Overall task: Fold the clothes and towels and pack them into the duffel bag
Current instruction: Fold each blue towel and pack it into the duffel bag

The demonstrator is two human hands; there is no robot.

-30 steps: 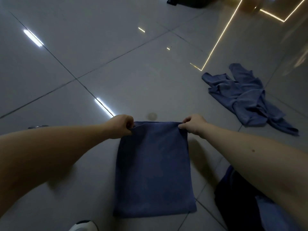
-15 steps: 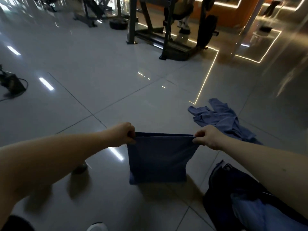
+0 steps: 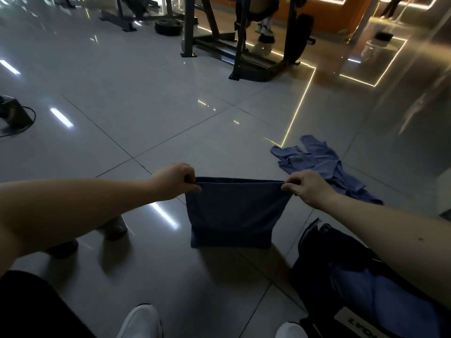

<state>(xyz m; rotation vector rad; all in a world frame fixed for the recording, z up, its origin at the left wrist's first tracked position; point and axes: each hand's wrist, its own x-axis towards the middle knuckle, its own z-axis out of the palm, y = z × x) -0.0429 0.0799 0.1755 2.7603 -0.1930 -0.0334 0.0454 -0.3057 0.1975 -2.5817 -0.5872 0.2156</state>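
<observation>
Folded towel held up at centre frame

The left hand (image 3: pixel 174 182) and right hand (image 3: pixel 306 190) each pinch a top corner of the dark blue towel (image 3: pixel 233 213), stretching it taut so it hangs flat, probably for the open duffel bag (image 3: pixel 324 269) at lower right.

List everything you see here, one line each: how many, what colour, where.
towel: one, dark blue, held up at centre.
garment: one, light blue, crumpled, right of centre.
duffel bag: one, black, open, lower right.
clothes: count unclear, blue, inside the duffel bag.
gym machine: one, black, far end.
weight plate: one, black, left of the machine.
box: one, dark, with cable, left edge.
floor: grey glossy tiles.
shoes: two, white, bottom edge.
left hand: one, pinches towel's top left corner.
right hand: one, pinches towel's top right corner.
</observation>
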